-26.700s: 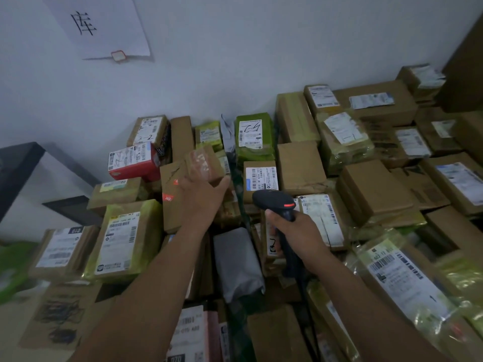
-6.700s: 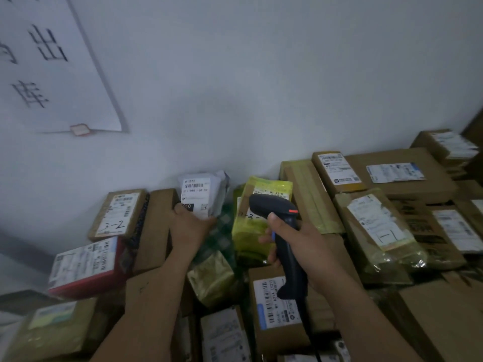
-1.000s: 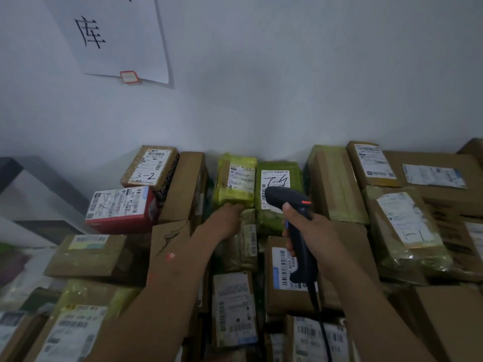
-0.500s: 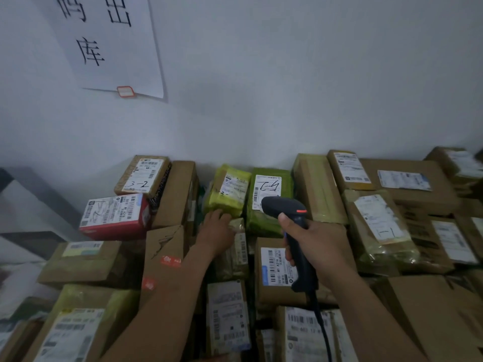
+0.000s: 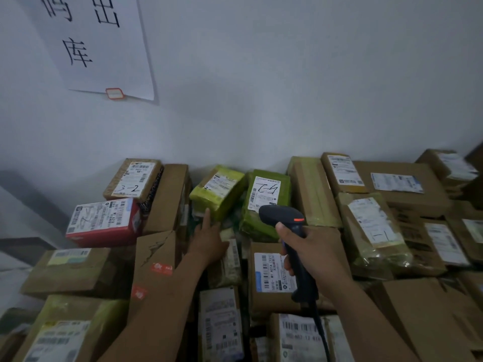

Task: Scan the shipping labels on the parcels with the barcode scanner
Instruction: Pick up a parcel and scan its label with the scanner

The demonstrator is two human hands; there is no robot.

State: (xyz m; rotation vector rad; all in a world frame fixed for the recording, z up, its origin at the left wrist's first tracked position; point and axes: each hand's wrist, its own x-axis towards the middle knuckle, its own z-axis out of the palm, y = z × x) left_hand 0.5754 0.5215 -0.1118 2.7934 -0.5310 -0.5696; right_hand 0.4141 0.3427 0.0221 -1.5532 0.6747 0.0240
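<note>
My right hand (image 5: 312, 250) grips the handle of a black barcode scanner (image 5: 283, 216), whose head points at the wall end of the pile. Just past the head lies a green wrapped parcel (image 5: 266, 197) with a white label marked in pen. Beside it on the left sits a yellow-green parcel (image 5: 222, 190), tilted, label up. My left hand (image 5: 209, 237) reaches forward with straight fingers, the fingertips touching the lower edge of that yellow-green parcel. Below the hands lies a brown box with a barcode label (image 5: 271, 273).
Parcels cover the whole surface up to a white wall (image 5: 287, 87). A red box (image 5: 103, 220) and a box marked 3-2 (image 5: 133, 178) are at the left. Taped cartons (image 5: 313, 192) and labelled boxes (image 5: 400, 184) fill the right. A paper sign (image 5: 96, 43) hangs on the wall.
My left hand has slid a little up and left along the yellow-green parcel, its fingers now straighter. The scanner stays aimed at the green parcel. The view has tipped slightly upward.
</note>
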